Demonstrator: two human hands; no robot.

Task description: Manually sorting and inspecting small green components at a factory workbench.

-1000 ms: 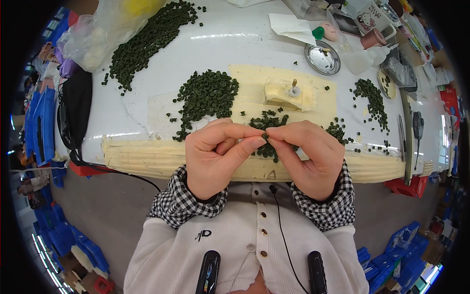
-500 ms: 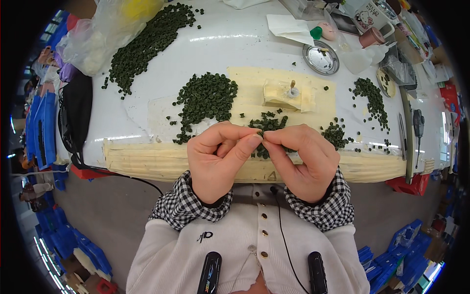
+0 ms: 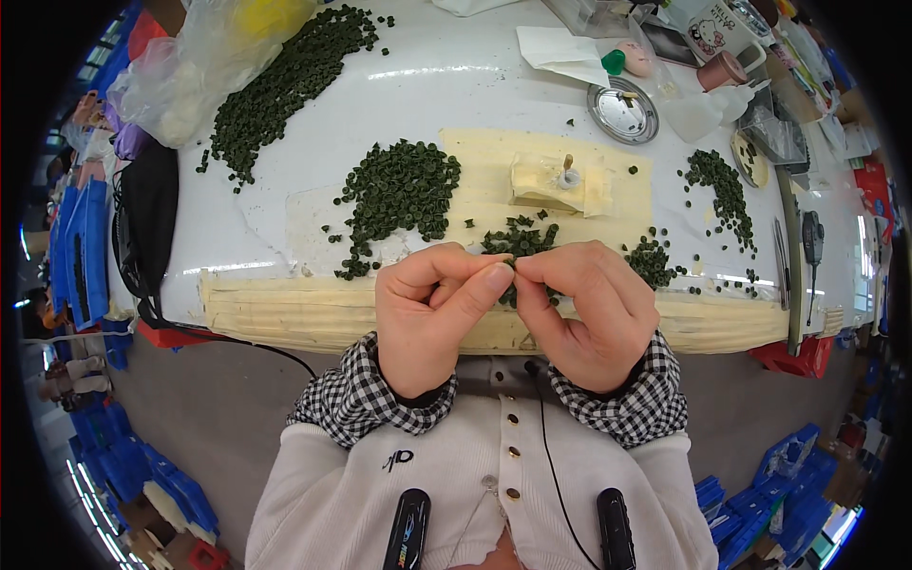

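My left hand (image 3: 425,318) and my right hand (image 3: 600,313) meet fingertip to fingertip over the table's near edge. Both are closed in a pinch on one small dark green round part (image 3: 511,263), mostly hidden by the fingers. Right behind the fingertips lies a small heap of like dark green parts (image 3: 521,237), partly covered by my hands. A larger pile of these parts (image 3: 399,190) spreads to the left. Beyond my right hand, a tape-wrapped block (image 3: 546,190) with a short upright peg (image 3: 568,171) sits on a cream-taped patch (image 3: 475,152).
More green parts form a long pile (image 3: 285,85) far left, a small heap (image 3: 649,263) and a scattered group (image 3: 722,195) at right. A round metal dish (image 3: 622,114), white paper (image 3: 565,52), a mug (image 3: 719,33) and plastic bags (image 3: 195,71) stand farther back. Padded tape (image 3: 275,309) lines the near edge.
My left hand has shifted slightly right, and the fingertips have turned a little around the small green part. My right hand has barely moved.
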